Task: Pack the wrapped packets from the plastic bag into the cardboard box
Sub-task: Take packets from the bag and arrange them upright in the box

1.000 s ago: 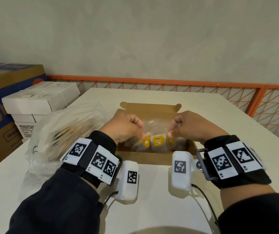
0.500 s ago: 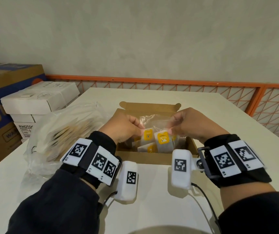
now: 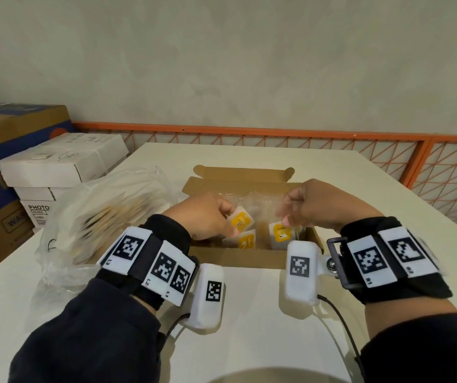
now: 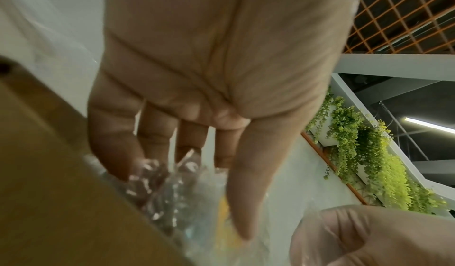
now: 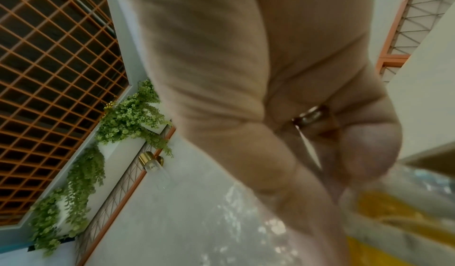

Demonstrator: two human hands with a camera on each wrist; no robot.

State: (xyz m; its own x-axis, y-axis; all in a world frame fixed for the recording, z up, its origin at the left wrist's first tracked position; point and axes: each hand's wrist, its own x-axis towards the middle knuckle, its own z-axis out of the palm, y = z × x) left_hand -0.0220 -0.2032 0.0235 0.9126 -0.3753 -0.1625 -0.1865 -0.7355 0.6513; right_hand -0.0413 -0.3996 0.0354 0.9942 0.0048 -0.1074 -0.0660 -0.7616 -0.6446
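Note:
An open brown cardboard box (image 3: 238,258) sits mid-table. Both hands hold a small clear plastic bag (image 3: 260,203) over it. My left hand (image 3: 208,219) grips the bag's left side, its fingers curled into the crinkled plastic (image 4: 167,182). My right hand (image 3: 307,205) pinches the right side. Three white wrapped packets with yellow labels show below the hands: one (image 3: 242,221) by the left thumb, one (image 3: 246,240) lower in the box, one (image 3: 281,234) under the right hand. A blurred yellow packet (image 5: 384,211) lies past the right fingers.
A large clear bag of flat beige packets (image 3: 105,217) lies left of the box, touching it. White boxes (image 3: 61,164) and a brown-blue carton (image 3: 6,134) are stacked beyond the table's left edge. An orange mesh railing (image 3: 277,134) runs behind and to the right.
The hands have drawn apart and risen a little, stretching the bag. The yellow-labelled packets have spread out and sunk lower into the box.

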